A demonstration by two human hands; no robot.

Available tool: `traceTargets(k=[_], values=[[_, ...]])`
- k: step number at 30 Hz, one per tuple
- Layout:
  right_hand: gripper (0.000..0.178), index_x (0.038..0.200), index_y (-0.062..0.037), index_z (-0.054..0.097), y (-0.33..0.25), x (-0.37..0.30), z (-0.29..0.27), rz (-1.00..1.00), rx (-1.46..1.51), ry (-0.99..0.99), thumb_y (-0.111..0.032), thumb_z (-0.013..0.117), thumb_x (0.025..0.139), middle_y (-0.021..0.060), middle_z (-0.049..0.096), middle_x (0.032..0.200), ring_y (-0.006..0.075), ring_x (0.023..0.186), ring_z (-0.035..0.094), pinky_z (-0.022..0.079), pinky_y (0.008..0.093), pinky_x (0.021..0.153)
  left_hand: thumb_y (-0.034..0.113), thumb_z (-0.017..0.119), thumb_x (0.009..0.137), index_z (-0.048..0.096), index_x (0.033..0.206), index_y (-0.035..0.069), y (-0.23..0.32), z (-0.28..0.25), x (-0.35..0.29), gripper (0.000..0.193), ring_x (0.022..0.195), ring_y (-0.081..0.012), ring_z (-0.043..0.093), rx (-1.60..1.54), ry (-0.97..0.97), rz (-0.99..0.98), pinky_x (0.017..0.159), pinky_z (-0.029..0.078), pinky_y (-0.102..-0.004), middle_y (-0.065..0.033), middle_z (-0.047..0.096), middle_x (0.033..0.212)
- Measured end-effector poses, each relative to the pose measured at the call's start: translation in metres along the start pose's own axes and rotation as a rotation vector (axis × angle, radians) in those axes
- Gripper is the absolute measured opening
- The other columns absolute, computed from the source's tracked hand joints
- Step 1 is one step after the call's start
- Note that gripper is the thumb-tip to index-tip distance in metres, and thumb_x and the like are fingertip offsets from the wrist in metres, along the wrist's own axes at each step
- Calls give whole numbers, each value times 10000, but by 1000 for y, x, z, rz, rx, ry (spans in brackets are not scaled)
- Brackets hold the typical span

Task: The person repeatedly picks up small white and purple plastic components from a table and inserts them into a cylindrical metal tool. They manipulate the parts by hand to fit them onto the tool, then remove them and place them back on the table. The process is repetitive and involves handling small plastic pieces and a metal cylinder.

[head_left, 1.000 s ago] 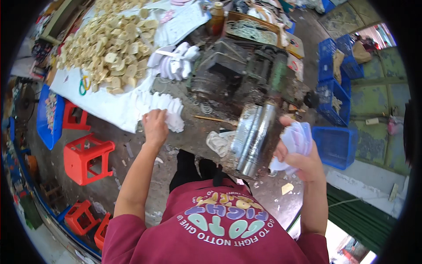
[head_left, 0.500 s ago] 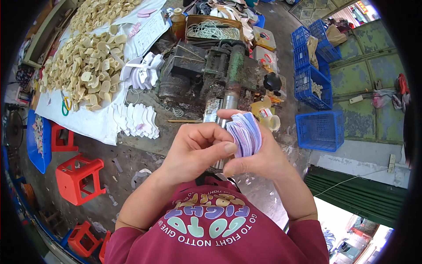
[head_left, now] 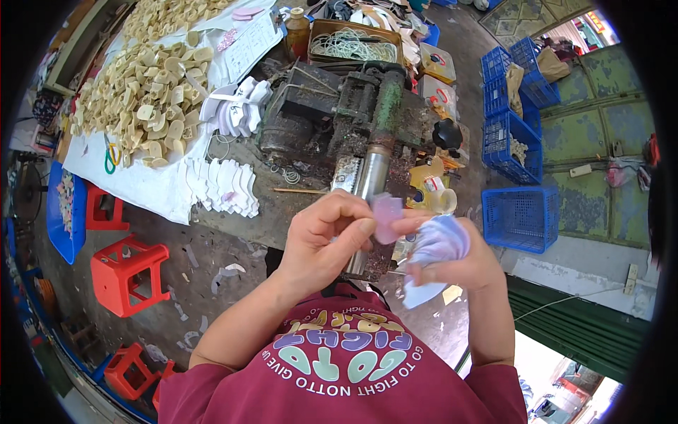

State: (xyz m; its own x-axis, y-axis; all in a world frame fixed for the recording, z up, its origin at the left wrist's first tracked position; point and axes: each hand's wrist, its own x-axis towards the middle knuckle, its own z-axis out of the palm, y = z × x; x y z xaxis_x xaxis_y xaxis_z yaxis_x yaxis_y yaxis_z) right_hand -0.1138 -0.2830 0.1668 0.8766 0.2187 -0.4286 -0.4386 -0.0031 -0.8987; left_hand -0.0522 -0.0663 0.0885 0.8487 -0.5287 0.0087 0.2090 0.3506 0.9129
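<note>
My left hand [head_left: 330, 237] is closed, pinching a thin pink cut piece [head_left: 387, 218] between thumb and fingers. Fanned out in my right hand [head_left: 472, 263] is a stack of thin purple-and-white cut pieces [head_left: 439, 240], blurred by motion. The right index finger reaches to the edge of the pink piece. A pale piece [head_left: 422, 293] sticks out below the stack. Both hands are over the near end of a grimy green machine [head_left: 385, 106], close to its shiny metal roller [head_left: 374, 175].
Left on the bench, a white sheet [head_left: 123, 173] carries a heap of beige moulded parts [head_left: 155, 113]. White cut pieces [head_left: 222, 185] and a tied bundle [head_left: 236, 106] lie beside the machine. Blue crates [head_left: 519, 219] stand at right, red stools [head_left: 127, 275] at left.
The pink piece has come away from the stack in my left hand. My right hand has moved right with the other pieces, which are now fanned out.
</note>
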Motion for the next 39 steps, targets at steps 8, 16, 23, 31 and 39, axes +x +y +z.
traceTargets(k=[8, 16, 23, 31, 39], values=[[572, 1249, -11, 553, 18, 24, -31, 366, -163, -153, -43, 671, 690, 22, 620, 944, 99, 770, 592, 502, 255, 690, 28, 735, 747, 679, 1029, 35, -32, -34, 0, 287, 927, -236, 591, 851, 191, 225, 794, 481, -323, -110, 601, 967], [572, 1231, 37, 526, 9, 32, -13, 171, -79, 119, -30, 647, 677, 85, 651, 936, 168, 787, 650, 539, 299, 716, 24, 668, 820, 652, 840, 1, -56, -65, 1, 34, 800, -139, 591, 570, 327, 139, 705, 458, -264, -51, 611, 826], [665, 1213, 22, 489, 19, 22, 0, 90, 195, 230, -209, 752, 648, 90, 567, 629, 234, 612, 625, 532, 400, 740, 60, 666, 809, 643, 823, 41, -53, -250, 4, 33, 812, -287, 585, 1221, 831, 336, 744, 444, -389, -96, 610, 831], [793, 1361, -14, 427, 10, 34, 25, 63, 328, 205, -128, 778, 660, 11, 564, 896, 119, 795, 563, 479, 279, 799, 69, 668, 758, 651, 939, 41, -89, -250, -28, 184, 1020, -269, 546, 1734, 636, 282, 902, 406, -401, -95, 598, 989], [680, 1285, -76, 498, -10, 46, 64, -15, -19, 168, -51, 789, 671, 4, 585, 1057, 92, 964, 563, 468, 254, 832, 14, 653, 844, 655, 885, -12, 38, -39, -1, 48, 779, -79, 603, 75, -108, -310, 715, 485, -231, -29, 653, 846]])
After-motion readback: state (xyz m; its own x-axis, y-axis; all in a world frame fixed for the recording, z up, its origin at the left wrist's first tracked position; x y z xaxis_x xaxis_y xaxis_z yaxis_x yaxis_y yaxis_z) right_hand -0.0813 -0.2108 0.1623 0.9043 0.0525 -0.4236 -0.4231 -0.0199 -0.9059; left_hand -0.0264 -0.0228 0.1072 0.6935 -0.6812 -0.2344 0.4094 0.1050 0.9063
